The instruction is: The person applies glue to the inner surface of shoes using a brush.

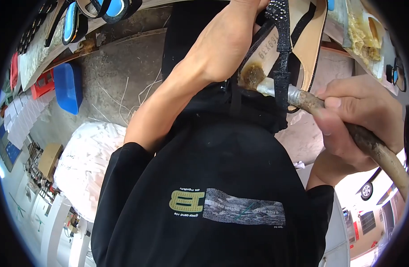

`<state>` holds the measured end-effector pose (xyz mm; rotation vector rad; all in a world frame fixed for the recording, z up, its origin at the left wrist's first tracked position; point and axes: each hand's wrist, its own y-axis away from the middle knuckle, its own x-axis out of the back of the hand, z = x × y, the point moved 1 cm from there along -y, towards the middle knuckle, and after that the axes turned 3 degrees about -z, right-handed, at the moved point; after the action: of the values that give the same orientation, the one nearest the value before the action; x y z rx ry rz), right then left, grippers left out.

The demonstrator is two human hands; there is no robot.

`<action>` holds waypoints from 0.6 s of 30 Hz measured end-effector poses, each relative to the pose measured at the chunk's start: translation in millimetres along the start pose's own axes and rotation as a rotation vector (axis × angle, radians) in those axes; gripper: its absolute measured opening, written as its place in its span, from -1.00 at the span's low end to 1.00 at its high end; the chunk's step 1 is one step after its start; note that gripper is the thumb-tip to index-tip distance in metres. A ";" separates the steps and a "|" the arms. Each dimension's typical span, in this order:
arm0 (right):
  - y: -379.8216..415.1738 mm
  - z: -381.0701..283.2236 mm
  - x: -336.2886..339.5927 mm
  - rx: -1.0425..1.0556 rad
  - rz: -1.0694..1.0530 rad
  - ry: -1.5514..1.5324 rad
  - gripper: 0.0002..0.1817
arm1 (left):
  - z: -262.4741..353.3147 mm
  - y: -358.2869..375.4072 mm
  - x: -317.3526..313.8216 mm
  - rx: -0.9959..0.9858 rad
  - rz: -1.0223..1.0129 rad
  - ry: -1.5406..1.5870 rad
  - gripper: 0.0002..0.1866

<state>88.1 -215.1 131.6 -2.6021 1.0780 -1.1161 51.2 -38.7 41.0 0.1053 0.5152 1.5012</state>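
A black-strapped sandal (271,51) with dark sparkling beads and a tan insole marked with printed numbers is held up near the top of the view. My left hand (245,9) is at its edge, closed on it, with most of the fingers cut off by the frame. My right hand (358,113) grips the wooden handle of a brush (304,99), fingers wrapped round it. The brush passes behind a black strap, and its brown-stained bristles touch or lie very close to the insole.
More sandals (71,24) with blue insoles lie on a worktop at upper left. Below are a blue bin (67,89), a red crate (43,85) and a white sack (91,164) of scraps. At upper right, yellowish crusted residue (362,38) covers part of another worktop.
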 end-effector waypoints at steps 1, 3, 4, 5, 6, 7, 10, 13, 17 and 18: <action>-3.6 0.2 3.4 0.024 -0.022 0.029 -0.96 | 0.3 -0.5 -0.7 -0.012 0.001 0.005 0.09; -10.5 1.1 10.2 0.069 -0.069 0.086 -0.97 | -0.6 0.3 -2.8 -0.016 0.014 0.081 0.10; -13.7 2.4 13.3 0.089 -0.092 0.113 -0.97 | -1.4 0.6 -3.9 -0.016 0.020 0.120 0.10; -15.5 3.9 15.9 0.105 -0.115 0.139 -0.95 | -2.8 1.4 -5.2 -0.011 0.024 0.158 0.11; -16.4 5.8 18.3 0.116 -0.136 0.164 -0.94 | -4.2 2.3 -6.5 -0.011 0.020 0.164 0.11; -17.5 8.5 21.0 0.129 -0.157 0.191 -0.92 | -5.3 2.8 -7.2 -0.001 0.006 0.220 0.11; -20.1 20.9 32.1 0.166 -0.213 0.284 -0.88 | -5.2 3.0 -9.6 0.023 -0.046 0.385 0.11; 9.6 62.3 66.9 -0.066 0.008 0.197 -0.72 | -3.0 7.5 -9.1 -0.045 -0.094 0.262 0.12; 41.0 37.3 48.7 -0.006 0.125 -0.001 -0.29 | -21.7 10.5 -7.6 -0.385 0.036 0.087 -0.08; 38.4 29.8 31.4 0.002 0.139 0.062 -0.32 | -24.6 10.4 -7.4 -0.404 0.029 0.075 -0.08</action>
<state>101.2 -268.9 114.9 -2.4621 1.2479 -1.1721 32.2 -50.9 25.0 -0.2609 0.2625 1.6143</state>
